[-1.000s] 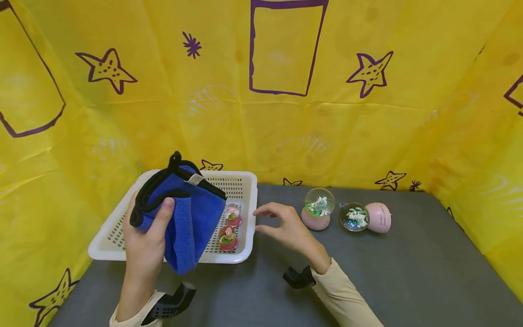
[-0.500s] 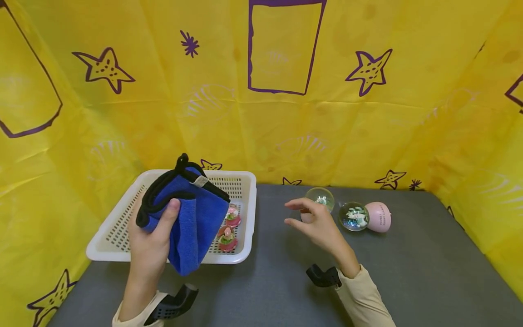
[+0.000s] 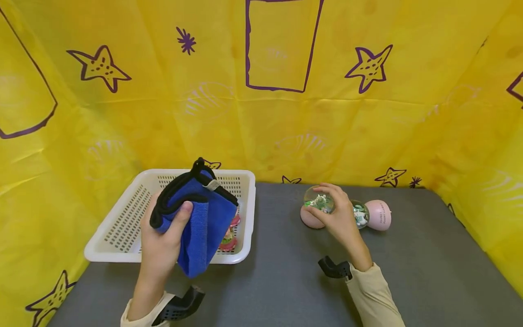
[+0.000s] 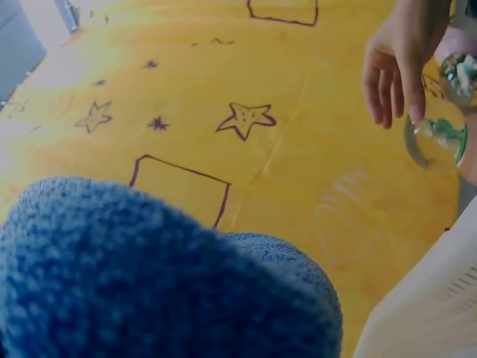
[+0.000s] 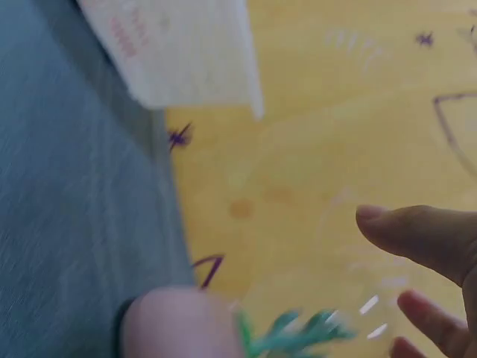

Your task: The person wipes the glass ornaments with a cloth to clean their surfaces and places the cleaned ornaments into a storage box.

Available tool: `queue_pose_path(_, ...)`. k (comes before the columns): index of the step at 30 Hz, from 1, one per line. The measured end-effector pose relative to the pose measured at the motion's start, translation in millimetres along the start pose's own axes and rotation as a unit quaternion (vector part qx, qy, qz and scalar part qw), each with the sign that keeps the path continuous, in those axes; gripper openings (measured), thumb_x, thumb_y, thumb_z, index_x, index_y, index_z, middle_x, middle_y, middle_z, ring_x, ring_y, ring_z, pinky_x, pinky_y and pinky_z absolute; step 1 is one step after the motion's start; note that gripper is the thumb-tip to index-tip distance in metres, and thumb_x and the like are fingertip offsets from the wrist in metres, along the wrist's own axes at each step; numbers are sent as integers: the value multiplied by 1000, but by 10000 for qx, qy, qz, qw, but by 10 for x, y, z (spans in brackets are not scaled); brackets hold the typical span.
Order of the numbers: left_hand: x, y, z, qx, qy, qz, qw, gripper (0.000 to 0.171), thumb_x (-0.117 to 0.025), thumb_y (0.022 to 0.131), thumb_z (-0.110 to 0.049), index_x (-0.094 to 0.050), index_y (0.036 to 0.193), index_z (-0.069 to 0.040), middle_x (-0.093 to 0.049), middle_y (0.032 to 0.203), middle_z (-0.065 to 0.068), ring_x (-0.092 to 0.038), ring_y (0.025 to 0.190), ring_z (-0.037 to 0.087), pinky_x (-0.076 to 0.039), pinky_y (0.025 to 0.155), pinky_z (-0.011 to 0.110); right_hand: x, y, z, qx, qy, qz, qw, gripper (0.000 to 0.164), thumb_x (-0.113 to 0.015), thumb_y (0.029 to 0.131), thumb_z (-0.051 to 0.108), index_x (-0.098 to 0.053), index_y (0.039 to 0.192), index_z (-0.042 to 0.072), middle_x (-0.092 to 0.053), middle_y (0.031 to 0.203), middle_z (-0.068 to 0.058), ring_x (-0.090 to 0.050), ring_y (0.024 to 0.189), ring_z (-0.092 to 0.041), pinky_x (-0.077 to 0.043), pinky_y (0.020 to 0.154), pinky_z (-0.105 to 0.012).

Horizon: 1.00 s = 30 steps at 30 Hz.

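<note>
In the head view my left hand grips a folded blue cloth with black edging and a small white label, thumb pressed on its front. The cloth overlaps a white plastic basket. My right hand is at an upright snow globe with a pink base, thumb and fingers spread to either side of its clear dome. Fingers stand apart from the globe in the right wrist view. Behind that hand a second snow globe lies on its side, its dome partly hidden.
Inside the basket's right side sit small pink-based ornaments, partly covered by the cloth. The grey tabletop meets a yellow patterned curtain at the back and sides.
My right hand has moved right from the basket's rim to the upright snow globe. The left hand, still holding the cloth, has shifted slightly right.
</note>
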<state>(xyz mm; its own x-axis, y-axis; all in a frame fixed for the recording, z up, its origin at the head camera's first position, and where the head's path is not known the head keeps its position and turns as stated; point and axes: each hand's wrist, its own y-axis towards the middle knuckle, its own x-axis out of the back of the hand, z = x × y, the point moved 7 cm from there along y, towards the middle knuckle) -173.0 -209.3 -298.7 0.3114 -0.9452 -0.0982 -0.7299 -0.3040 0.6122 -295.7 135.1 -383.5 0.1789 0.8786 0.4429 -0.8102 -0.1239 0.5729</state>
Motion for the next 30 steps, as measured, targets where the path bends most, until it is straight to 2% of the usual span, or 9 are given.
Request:
queue_pose_path(4, -55, -16, 7, -81, 131, 101, 9998, 30, -63, 88, 11, -62, 117, 3, -67, 103, -1, -59, 93, 14, -49, 83, 19, -33, -17, -213, -450, 49, 140, 9989, 55, -85, 74, 1, -62, 124, 1, -49, 140, -23, -42, 133, -40, -32, 110, -59)
queue_pose_path(8, -117, -26, 13, -59, 258, 219, 9994, 28, -63, 88, 10, -62, 115, 3, -66, 103, -2, -60, 94, 13, -49, 84, 19, -77, -52, -386, -955, 103, 366, 9947, 72, -84, 77, 7, -48, 139, 0, -40, 147, -23, -36, 139, -41, -32, 111, -62)
queue_pose_path(10, -155, -37, 16, -95, 241, 305, 9992, 27, -63, 89, 10, -61, 115, 5, -66, 103, -1, -59, 93, 13, -48, 83, 19, -94, -70, -476, -1282, 191, 504, 9903, 81, -84, 79, 12, -40, 146, 2, -37, 151, -23, -32, 142, -41, -30, 112, -62)
queue_pose_path(15, -250, -62, 75, 119, 675, 430, 9967, 28, -64, 89, 8, -60, 117, 5, -64, 107, -3, -58, 97, 13, -47, 85, 19, -117, -122, -643, -1932, 563, 832, 9760, 94, -82, 82, 18, -23, 154, 3, -26, 159, -23, -25, 147, -42, -26, 116, -61)
queue_pose_path(18, -297, -79, 130, 310, 870, 519, 9944, 30, -65, 89, 7, -59, 118, 3, -63, 109, -4, -57, 100, 13, -47, 87, 19, -150, -150, -696, -2080, 474, 1119, 9706, 93, -80, 83, 14, -20, 153, -2, -28, 156, -27, -30, 144, -44, -28, 116, -59)
queue_pose_path(23, -353, -94, 188, 440, 822, 628, 9937, 31, -66, 89, 6, -60, 119, 1, -62, 108, -3, -57, 99, 13, -47, 86, 19, -197, -203, -779, -2224, 83, 1361, 9654, 86, -77, 84, 11, -23, 148, -8, -38, 146, -32, -39, 136, -46, -31, 113, -58)
queue_pose_path(30, -385, -101, 229, 574, 880, 756, 9916, 33, -67, 89, 3, -61, 121, -4, -63, 107, -4, -57, 99, 13, -46, 87, 19, -306, -271, -852, -2368, -214, 1482, 9600, 86, -76, 88, 23, -22, 150, -3, -37, 150, -30, -37, 139, -47, -31, 114, -59)
